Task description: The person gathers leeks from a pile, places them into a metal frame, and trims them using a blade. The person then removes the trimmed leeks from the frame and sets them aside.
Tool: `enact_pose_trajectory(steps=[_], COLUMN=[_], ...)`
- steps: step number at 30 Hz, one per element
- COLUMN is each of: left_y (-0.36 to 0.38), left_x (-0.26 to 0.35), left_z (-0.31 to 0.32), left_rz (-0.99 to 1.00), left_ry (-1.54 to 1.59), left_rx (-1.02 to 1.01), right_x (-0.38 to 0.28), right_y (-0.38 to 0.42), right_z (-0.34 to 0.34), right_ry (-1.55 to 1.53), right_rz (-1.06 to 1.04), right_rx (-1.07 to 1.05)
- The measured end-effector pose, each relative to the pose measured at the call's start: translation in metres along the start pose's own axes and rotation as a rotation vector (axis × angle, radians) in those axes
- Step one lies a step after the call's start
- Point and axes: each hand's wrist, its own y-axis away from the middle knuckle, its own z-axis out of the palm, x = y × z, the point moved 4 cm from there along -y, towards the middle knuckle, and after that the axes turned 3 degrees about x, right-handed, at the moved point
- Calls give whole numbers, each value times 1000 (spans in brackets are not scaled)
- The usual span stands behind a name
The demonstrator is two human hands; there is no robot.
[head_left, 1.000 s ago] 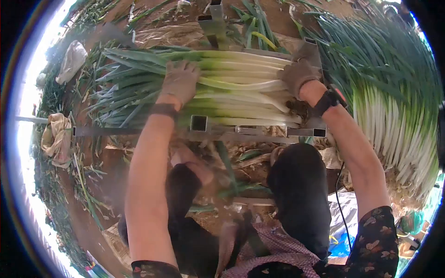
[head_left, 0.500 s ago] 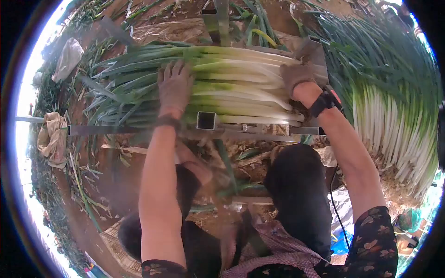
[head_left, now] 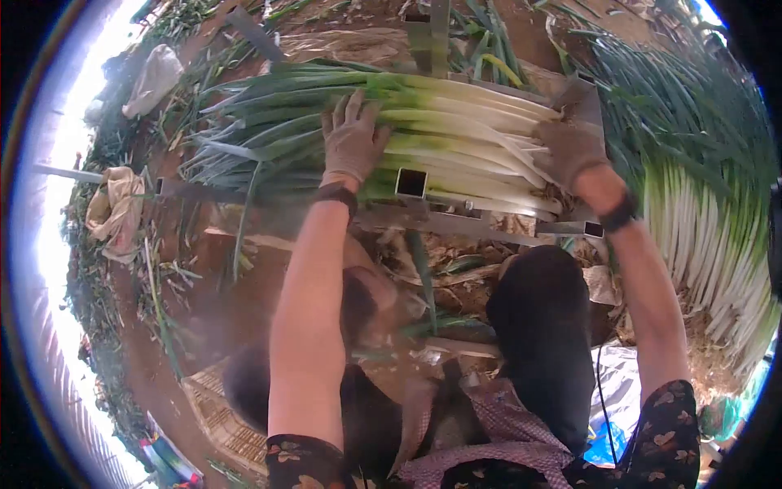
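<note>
The stalks (head_left: 448, 134) lie side by side across the metal rack (head_left: 464, 224), roots toward the right and leaves toward the left. The rack's posts, one on the near side (head_left: 411, 183) and one on the far side (head_left: 440, 41), seem to be there to stop the load from rolling off. The left hand (head_left: 354, 143) lies palm down over the stalks with fingers spread, which would keep the layer flat. The right hand (head_left: 570, 155) is at the root ends, perhaps to hold them level; whether its fingers grip anything I cannot tell (the glove blends into the brown roots there). Both hands are gloved.

The stalks are long, slim and fairly straight, white at the root end, pale green midway and blue-green at the leaves, whose tips fan out unevenly. A few white ends cross over their neighbours.

Beyond the plate (head_left: 590, 106) at the right end is a big pile (head_left: 684, 204) of similar stalks. Past the leaf end lie a cloth (head_left: 120, 212) and a pale bag (head_left: 153, 80).
</note>
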Motion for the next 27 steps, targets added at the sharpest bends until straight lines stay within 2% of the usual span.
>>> enact_pose_trajectory(steps=[2,5,8,9,10,11,12,13,15,16,17,18,19,20,21,22,23,24,25,27], left_y=[8,30,54,57,62,65,66,65,48,39,28,15,-2,-22,-34,-40,-41,-41,-47,-53], left_x=[4,-3,-2,-9,-22,-37,-53,-67,-75,-71,-61,-44,-25,5,31,62,105,161,197,256], left_z=[-9,-28,-51,-48,-39,-30,-25,-22,-45,-59,-78,-107,-133,-145,-161,-181,-198,-216,-224,-229], left_rz=[7,-71,-169,-154,-85,-14,-1,12,-13,-48,-82,113,304,332,221,104,131,78,18,718], left_ry=[50,33,-15,0,-85,-170,-71,35,-171,-154,-127,-109,-99,-59,265,575,586,570,554,41], left_rx=[44,171,193,192,210,231,288,342,317,372,426,500,582,592,600,588,577,528,486,662], right_x=[2,11,36,40,44,52,62,72,79,85,89,88,86,84,84,84,80,72,55,20], right_y=[39,100,164,185,206,229,256,284,333,360,380,391,403,413,417,419,429,449,473,513], right_z=[-36,-64,-47,-42,-29,2,34,63,128,153,161,165,165,164,153,140,138,148,160,173], right_ry=[-232,-309,-318,-322,-317,-202,-90,-87,-106,-121,-154,-197,-278,-358,-359,-419,-489,-506,-652,-940], right_rz=[70,234,334,441,460,505,550,512,432,397,425,455,489,511,549,654,749,767,724,598], right_rx=[176,265,357,281,280,128,-26,-88,-152,-154,-271,-382,-241,-96,-94,-286,-483,-486,-499,-541])
